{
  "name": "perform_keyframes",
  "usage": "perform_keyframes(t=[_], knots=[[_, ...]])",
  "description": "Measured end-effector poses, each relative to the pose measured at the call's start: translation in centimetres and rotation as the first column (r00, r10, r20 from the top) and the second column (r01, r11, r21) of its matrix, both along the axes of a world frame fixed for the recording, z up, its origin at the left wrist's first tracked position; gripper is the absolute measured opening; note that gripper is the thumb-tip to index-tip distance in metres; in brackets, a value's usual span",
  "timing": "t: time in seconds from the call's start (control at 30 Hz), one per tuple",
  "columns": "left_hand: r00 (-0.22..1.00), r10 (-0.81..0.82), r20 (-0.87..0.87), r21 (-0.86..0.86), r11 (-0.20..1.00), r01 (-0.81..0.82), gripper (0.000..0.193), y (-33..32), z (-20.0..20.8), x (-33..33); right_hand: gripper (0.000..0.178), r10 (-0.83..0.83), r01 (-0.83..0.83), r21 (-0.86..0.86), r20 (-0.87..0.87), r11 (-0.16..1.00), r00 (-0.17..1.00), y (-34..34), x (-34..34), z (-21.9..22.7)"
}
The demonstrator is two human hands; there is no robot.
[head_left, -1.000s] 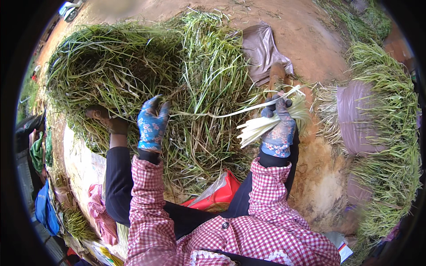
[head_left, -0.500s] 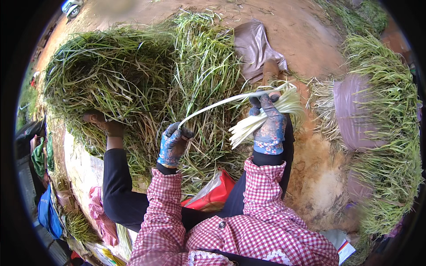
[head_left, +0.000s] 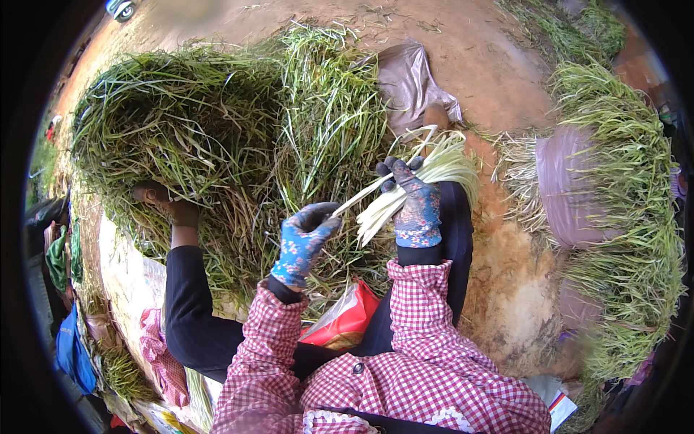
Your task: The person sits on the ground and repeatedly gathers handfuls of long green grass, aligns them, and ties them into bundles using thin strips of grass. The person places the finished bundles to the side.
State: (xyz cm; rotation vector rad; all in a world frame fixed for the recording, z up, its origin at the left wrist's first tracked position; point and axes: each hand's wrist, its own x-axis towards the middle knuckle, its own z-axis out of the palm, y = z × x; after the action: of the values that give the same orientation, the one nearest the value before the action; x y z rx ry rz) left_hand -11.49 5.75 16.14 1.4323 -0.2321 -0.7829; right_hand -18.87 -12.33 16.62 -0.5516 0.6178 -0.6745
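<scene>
My right hand [head_left: 418, 206], in a soiled blue flowered glove, is closed around a bundle of pale yellow-white plant stalks [head_left: 457, 165]. The stalks fan out on both sides of its grip, with straight ends pointing down to the left. My left hand [head_left: 302, 242], gloved alike, pinches the end of one pale stalk [head_left: 358, 197] between thumb and fingers. That stalk slants up to the right hand, where it meets the bundle. Beneath and beyond both hands spreads a large heap of long green grass-like leaves [head_left: 195, 119].
A red and clear plastic bag [head_left: 347, 315] lies between my legs. At the right, a row of green leafy bundles [head_left: 636, 188] is partly wrapped in purplish sheeting [head_left: 578, 188]. A crumpled purplish sheet [head_left: 412, 79] rests beyond my right foot. Blue cloth [head_left: 72, 351] is at far left.
My left hand has moved right and down, closer to my right hand, bringing the stalk's end along. The right hand and bundle have shifted slightly left and down.
</scene>
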Motion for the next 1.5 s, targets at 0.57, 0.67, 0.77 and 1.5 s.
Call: perform_keyframes(t=[0.57, 0.67, 0.77, 1.5], knots=[[0.911, -0.042, 0.411, -0.170, 0.978, 0.122, 0.051, -1.9, 0.8, -0.1, 0.022, -0.048, 0.032, 0.091, 0.186, 0.995, 0.981, 0.4, -0.1, 0.8], [0.999, -0.048, 0.012, -0.321, 0.946, 0.050, 0.042, -4.8, 1.0, -2.1, 0.022, -0.042, 0.040, 0.014, 0.169, 0.999, 0.985, 0.4, -0.2, 0.9], [0.994, 0.078, -0.083, -0.442, 0.891, -0.106, 0.036, -5.9, 0.6, -1.9, 0.024, -0.011, 0.011, 0.003, 0.133, 1.000, 0.991, 0.4, -0.5, 1.1], [0.947, -0.019, 0.321, -0.214, 0.972, 0.092, 0.050, -2.4, 0.0, 1.7, 0.020, -0.120, 0.112, 0.054, 0.196, 0.992, 0.973, 1.1, -0.1, 1.3]])
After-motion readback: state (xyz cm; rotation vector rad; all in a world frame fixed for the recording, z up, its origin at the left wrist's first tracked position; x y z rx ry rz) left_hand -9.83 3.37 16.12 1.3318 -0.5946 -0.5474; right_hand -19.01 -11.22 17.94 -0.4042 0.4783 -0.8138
